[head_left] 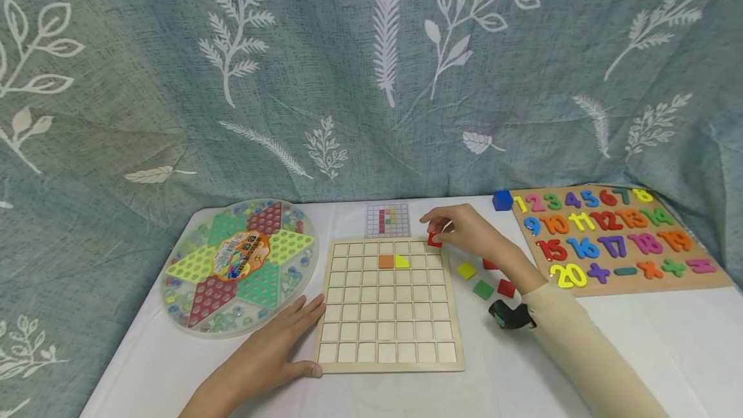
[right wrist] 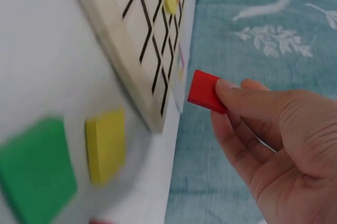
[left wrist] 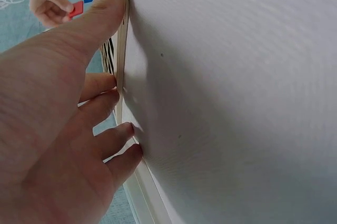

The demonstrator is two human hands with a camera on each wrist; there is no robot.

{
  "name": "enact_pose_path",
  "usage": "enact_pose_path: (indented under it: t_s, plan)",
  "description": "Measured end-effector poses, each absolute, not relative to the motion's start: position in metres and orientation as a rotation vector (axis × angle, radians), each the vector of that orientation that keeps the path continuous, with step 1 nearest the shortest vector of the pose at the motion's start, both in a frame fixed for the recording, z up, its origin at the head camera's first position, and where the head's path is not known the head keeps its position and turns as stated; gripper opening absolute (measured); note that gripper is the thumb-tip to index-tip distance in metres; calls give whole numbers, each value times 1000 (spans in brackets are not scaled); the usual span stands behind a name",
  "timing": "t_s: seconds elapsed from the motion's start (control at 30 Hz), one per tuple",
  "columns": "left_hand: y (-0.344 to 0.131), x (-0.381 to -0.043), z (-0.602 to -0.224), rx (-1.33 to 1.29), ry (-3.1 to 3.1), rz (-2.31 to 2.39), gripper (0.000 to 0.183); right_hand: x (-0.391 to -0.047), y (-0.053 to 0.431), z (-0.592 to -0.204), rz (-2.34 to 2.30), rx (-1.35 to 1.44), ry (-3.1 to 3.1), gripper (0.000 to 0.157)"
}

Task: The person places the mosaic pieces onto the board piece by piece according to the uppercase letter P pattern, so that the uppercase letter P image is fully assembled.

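My right hand [head_left: 461, 229] pinches a red square tile [right wrist: 204, 90] between thumb and fingers, over the top right corner of a wooden grid board [head_left: 393, 368]. On the board, an orange square tile [head_left: 386, 261] lies beside a yellow quarter-round tile [head_left: 402, 262], both in the second row. My left hand [head_left: 278, 340] rests at the board's left edge, its fingers extended and the thumb at the lower left corner. To the right of the board lie a yellow tile [head_left: 466, 270], a green tile [head_left: 483, 289] and red tiles [head_left: 506, 288].
A small printed pattern card [head_left: 371, 213] lies behind the board. At the left is a round Chinese checkers board [head_left: 244, 334] with marbles. A wooden number board [head_left: 638, 288] and a blue cube [head_left: 502, 200] stand at the right. A leaf-patterned cloth [head_left: 348, 82] hangs behind the table.
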State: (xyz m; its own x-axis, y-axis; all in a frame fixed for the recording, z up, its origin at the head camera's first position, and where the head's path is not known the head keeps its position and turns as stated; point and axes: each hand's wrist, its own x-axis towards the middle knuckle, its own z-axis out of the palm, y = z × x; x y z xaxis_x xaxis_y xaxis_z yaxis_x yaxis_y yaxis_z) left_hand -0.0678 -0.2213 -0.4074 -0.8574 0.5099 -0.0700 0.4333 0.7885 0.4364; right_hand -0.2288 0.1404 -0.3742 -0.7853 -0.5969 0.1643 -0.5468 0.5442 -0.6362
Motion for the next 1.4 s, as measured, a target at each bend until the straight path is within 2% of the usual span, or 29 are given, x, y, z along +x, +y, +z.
enact_pose_path:
  t_s: [0.73, 1.4]
  plan:
    - [-222, -68, -411, 755, 2800, 616, 97, -229, 78, -376, -1127, -1143, 2533, 31]
    - [-222, -68, -412, 747, 2801, 640, 97, -226, 40, -382, -1122, -1099, 2446, 34]
